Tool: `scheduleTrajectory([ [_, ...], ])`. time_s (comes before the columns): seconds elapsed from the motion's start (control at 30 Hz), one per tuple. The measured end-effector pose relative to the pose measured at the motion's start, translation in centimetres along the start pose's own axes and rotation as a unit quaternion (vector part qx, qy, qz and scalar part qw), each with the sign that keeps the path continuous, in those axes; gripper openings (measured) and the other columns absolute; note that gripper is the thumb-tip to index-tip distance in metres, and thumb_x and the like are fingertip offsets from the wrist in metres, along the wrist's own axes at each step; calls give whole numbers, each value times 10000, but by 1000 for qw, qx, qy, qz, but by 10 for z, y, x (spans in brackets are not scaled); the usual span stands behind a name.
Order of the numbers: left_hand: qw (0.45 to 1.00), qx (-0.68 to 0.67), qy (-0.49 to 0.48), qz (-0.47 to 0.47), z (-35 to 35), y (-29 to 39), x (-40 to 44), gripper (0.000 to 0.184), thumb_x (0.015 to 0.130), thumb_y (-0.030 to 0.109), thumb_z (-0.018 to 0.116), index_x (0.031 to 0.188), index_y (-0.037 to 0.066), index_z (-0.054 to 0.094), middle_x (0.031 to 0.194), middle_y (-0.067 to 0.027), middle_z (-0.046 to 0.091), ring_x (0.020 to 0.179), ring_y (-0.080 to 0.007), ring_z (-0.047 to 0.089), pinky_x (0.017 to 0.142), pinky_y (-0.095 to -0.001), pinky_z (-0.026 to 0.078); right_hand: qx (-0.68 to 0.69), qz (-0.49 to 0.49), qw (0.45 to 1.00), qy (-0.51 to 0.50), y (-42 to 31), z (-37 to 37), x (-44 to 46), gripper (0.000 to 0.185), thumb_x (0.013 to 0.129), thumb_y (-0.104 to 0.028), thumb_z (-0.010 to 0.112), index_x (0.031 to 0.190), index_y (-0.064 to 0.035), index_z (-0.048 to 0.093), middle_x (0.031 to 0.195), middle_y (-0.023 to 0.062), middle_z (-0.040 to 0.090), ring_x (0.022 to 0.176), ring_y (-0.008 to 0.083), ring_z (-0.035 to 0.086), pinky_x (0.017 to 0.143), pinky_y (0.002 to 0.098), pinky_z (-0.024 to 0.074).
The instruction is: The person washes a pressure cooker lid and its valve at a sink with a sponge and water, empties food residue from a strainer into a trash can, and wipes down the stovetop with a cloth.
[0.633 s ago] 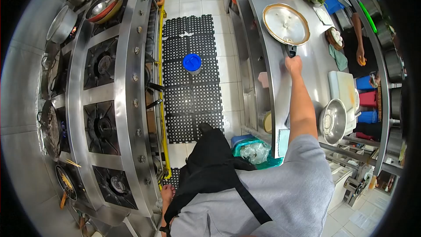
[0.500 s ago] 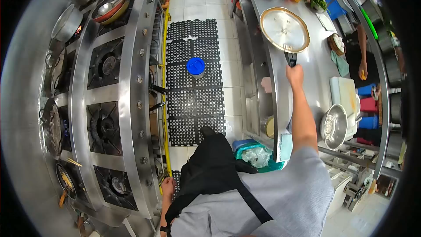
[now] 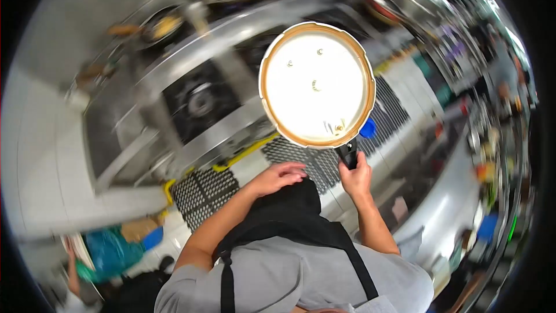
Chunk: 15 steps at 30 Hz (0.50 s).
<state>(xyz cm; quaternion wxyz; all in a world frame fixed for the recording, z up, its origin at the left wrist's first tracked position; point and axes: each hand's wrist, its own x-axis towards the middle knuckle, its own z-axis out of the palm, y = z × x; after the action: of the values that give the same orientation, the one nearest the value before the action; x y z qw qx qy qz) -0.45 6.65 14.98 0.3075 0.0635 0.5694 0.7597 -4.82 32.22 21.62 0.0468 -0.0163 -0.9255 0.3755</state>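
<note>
A round pressure cooker lid [image 3: 301,101] with a brown sealing ring is held up in front of me, its underside facing the camera. My right hand [image 3: 355,179] is wrapped round its black handle [image 3: 348,153]. Below and left of the lid, my left hand [image 3: 277,178] hovers by my black apron [image 3: 286,206]. Its fingers are stretched out with nothing in them. The lid hides part of the stove and the floor mat behind it.
Beyond the lid runs a steel stove [image 3: 147,81], with a small pan [image 3: 162,26] at its left. A blue-topped container [image 3: 368,128] stands on the black mat [image 3: 205,194]. Right is a steel counter [image 3: 443,197]. Another person [image 3: 136,287] is at lower left near a teal bag [image 3: 113,252].
My view has turned left toward the stove. The lid has come off the counter area, raised close before me in my right hand. My left hand has risen from my side to my front.
</note>
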Motion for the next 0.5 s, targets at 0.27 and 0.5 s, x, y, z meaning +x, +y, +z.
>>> scheduleTrajectory([
  [0.27,923,-113,163,330,-78,-3,-267,832,858,424,711,1481,71,287,1267,-63,509,1148,-198,538,1008,-366,423,335,-82,819,-458,-263,197,-151,102,819,-36,653,906,10,628,752,39,642,649,86,596,556,238,483],
  [0.5,862,-66,334,375,-166,21,-408,700,936,474,577,1443,62,326,1182,-49,548,1042,-177,598,891,-348,498,436,62,576,-688,-420,307,-195,29,833,-53,537,826,-46,510,513,3,418,335,99,382,309,256,296],
])
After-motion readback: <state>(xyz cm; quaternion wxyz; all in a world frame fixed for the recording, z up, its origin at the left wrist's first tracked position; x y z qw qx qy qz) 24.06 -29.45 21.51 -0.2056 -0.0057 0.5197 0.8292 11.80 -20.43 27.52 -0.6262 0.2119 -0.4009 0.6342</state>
